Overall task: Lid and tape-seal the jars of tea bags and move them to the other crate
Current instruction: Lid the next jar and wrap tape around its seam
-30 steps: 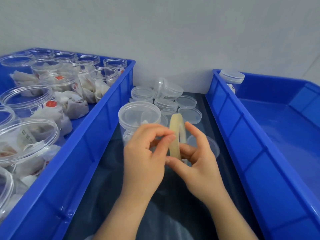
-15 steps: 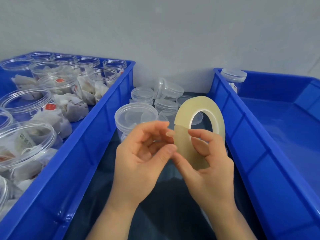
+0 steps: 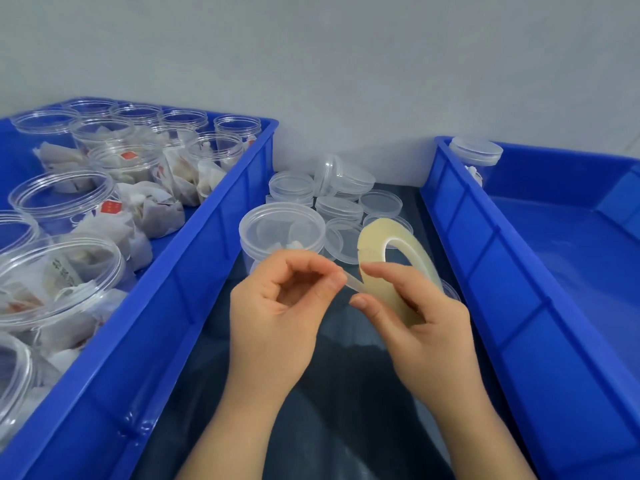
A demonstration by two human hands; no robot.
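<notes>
Right hand (image 3: 429,334) grips tape roll (image 3: 375,242), upright on edge; left hand (image 3: 277,317) pinches tape end (image 3: 351,284), pointing left.

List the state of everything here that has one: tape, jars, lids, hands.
Tape roll: held by right hand, end peeled off.
Tape end: pinched by left hand.
Middle jar: lidded, tea bags inside.
Left-crate jars: open, no lids.
Right-crate jar: lidded.
Loose lids: lying behind middle jar.
</notes>
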